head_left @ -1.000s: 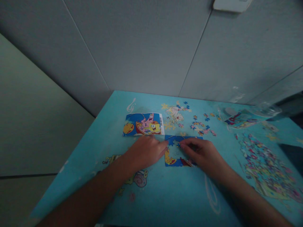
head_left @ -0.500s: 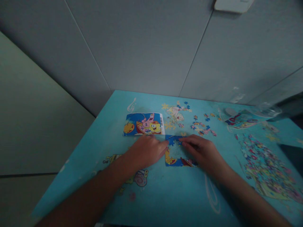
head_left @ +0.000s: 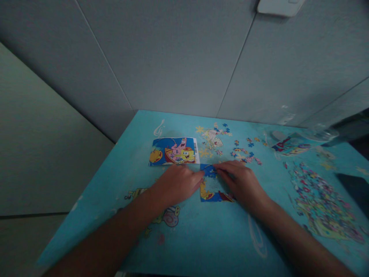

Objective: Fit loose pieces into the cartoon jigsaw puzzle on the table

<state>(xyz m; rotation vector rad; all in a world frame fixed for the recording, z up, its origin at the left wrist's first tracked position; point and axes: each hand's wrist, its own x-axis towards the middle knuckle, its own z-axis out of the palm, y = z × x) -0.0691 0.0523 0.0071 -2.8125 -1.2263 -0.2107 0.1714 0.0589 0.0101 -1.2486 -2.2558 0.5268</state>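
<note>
A partly assembled jigsaw puzzle (head_left: 211,197) lies flat on the table, with blue and yellow sections joined around an open middle. My left hand (head_left: 181,184) is closed at its left side, fingers curled and thumb against the upper left edge. At the upper edge, my right hand (head_left: 240,179) has its thumb and fingertips pinched together on a blue puzzle piece (head_left: 215,168), mostly covered by the fingers. That hand hides the puzzle's right side. Just behind my left hand is a picture card (head_left: 173,151) showing cartoon figures on blue.
Loose puzzle pieces (head_left: 246,156) lie behind my right hand. A large heap of pieces (head_left: 323,200) spreads at the right, near a clear plastic container (head_left: 305,144) and a dark flat object (head_left: 351,188). A grey wall (head_left: 178,61) borders the printed turquoise table (head_left: 201,242).
My right hand has shifted slightly left along the puzzle's upper edge, bringing its fingertips closer to my left thumb. My left hand stays at the left edge.
</note>
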